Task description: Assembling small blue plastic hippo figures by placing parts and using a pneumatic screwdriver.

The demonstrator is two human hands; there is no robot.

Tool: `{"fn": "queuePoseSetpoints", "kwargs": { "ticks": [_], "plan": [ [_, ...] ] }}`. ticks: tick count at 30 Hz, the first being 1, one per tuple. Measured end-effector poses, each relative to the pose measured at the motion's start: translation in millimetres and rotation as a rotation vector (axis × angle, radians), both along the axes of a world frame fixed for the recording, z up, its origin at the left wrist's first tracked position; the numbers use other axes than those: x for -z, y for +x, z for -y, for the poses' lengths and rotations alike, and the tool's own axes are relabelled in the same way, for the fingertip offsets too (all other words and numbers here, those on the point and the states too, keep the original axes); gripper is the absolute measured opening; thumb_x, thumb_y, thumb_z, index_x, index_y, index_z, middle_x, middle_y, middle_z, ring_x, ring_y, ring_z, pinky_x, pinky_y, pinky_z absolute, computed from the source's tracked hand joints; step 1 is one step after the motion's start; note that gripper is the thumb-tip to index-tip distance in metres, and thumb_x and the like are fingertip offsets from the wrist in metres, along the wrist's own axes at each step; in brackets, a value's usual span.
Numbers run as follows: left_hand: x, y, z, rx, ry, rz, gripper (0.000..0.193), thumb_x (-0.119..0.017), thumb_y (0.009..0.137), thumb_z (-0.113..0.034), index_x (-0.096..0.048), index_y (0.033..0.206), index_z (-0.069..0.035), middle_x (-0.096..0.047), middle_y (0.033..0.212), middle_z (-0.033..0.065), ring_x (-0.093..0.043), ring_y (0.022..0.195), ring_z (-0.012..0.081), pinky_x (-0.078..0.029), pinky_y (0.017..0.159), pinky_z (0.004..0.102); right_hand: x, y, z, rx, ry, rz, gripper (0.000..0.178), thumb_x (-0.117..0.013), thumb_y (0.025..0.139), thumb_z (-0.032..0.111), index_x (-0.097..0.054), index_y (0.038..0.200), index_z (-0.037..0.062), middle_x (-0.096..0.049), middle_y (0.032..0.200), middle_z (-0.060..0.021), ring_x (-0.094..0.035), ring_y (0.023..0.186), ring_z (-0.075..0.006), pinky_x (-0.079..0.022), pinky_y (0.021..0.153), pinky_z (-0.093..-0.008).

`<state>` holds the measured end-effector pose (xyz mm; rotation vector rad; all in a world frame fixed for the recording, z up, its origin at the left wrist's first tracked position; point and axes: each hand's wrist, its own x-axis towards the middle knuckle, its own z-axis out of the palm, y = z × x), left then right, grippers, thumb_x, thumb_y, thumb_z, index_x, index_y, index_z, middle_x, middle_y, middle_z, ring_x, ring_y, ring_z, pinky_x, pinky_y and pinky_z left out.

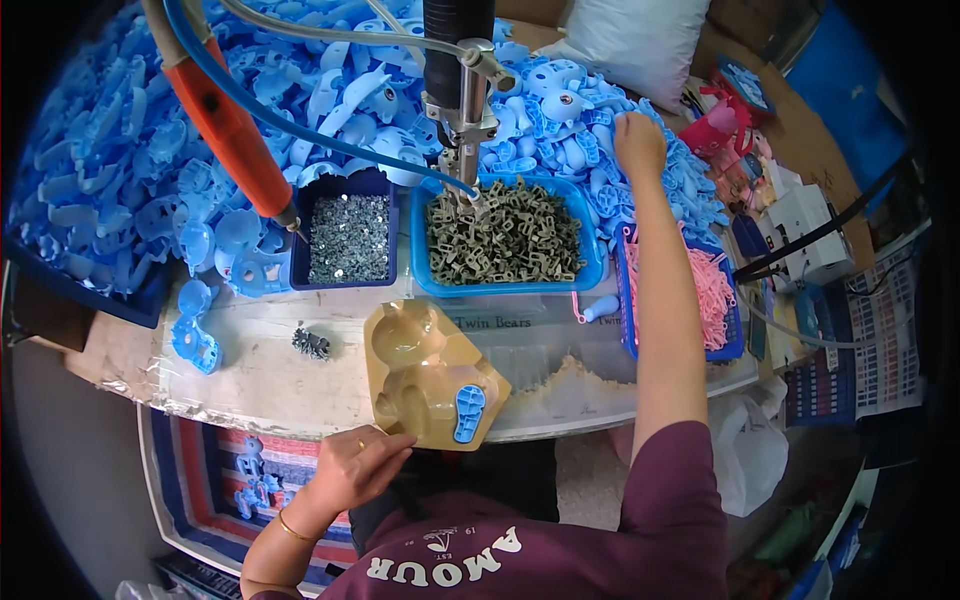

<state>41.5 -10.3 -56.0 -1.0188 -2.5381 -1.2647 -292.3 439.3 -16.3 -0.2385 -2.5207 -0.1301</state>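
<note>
A tan moulded fixture (440,345) with rounded hollows lies at the near edge of the table. One small blue plastic limb-shaped part (468,413) sits in its right hollow. At the fixture's lower left edge is my left hand (360,467), its fingers pinched together on that edge. My right arm stretches forward over a blue basket of pink pieces (703,300). Far off at the right, my right hand (640,148) is at a heap of small blue plastic parts (590,130). Its fingertips are turned away and partly hidden, so its grasp does not show.
An orange screwdriver (228,130) and a vertical metal tool head (465,120) hang above. Beneath them stand a bin of screws (350,240) and a blue tub of grey-green clips (505,240). Blue shells (120,150) pile up at left; dark metal bits (311,343) lie nearer.
</note>
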Motion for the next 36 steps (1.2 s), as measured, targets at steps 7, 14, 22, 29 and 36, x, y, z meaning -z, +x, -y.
{"fn": "queuePoseSetpoints", "kwargs": {
  "ticks": [7,14,22,29,36],
  "plan": [
    [-2,-3,5,0.011,0.018,-0.029,0.026,-0.074,0.076,0.004,-0.067,0.099,-0.005,-0.063,0.069,0.0102,-0.061,0.058,0.0268,-0.049,0.053,0.0347,-15,110,42,-0.617,-1.585,0.064,0.029,-0.05,0.103,0.025,-0.06,0.113,-0.0004,-0.066,0.112,-0.0142,-0.066,0.105,-0.0264,-0.054,0.087,-0.0377],
    [1,-11,13,-0.032,0.007,-0.092,0.025,-0.074,0.076,0.001,-0.069,0.101,-0.005,-0.062,0.068,0.0072,-0.062,0.059,0.0248,-0.049,0.053,0.0352,-28,221,131,-0.757,-1.475,0.638,0.026,-0.053,0.101,0.019,-0.059,0.118,-0.0003,-0.065,0.115,-0.0142,-0.067,0.1,-0.0257,-0.053,0.088,-0.0351],
    [4,-5,46,-0.197,-0.022,-0.164,0.029,-0.072,0.075,0.004,-0.068,0.103,-0.004,-0.062,0.07,0.0075,-0.063,0.064,0.0243,-0.051,0.057,0.0347,21,296,242,-1.255,-0.289,0.501,0.016,-0.075,0.078,0.015,-0.068,0.089,0.0064,-0.064,0.099,-0.0086,-0.063,0.088,-0.0258,-0.051,0.077,-0.0357],
    [37,-31,150,-0.936,-0.471,-0.37,0.033,-0.063,0.079,-0.001,-0.063,0.112,-0.005,-0.062,0.119,0.0143,-0.053,0.12,0.034,-0.042,0.103,0.0431,9,300,240,-1.227,-0.347,0.625,0.021,-0.078,0.074,0.015,-0.067,0.09,0.0069,-0.063,0.096,-0.0061,-0.061,0.088,-0.0289,-0.05,0.077,-0.0409],
    [42,-46,218,-0.804,-0.65,-0.35,0.021,-0.067,0.085,-0.012,-0.061,0.105,-0.008,-0.064,0.101,0.0103,-0.059,0.104,0.0345,-0.046,0.096,0.0433,12,292,235,-1.209,-0.453,0.536,0.015,-0.076,0.078,0.011,-0.068,0.09,0.0057,-0.067,0.095,-0.0064,-0.065,0.088,-0.0288,-0.051,0.077,-0.0389]
  ]
}}
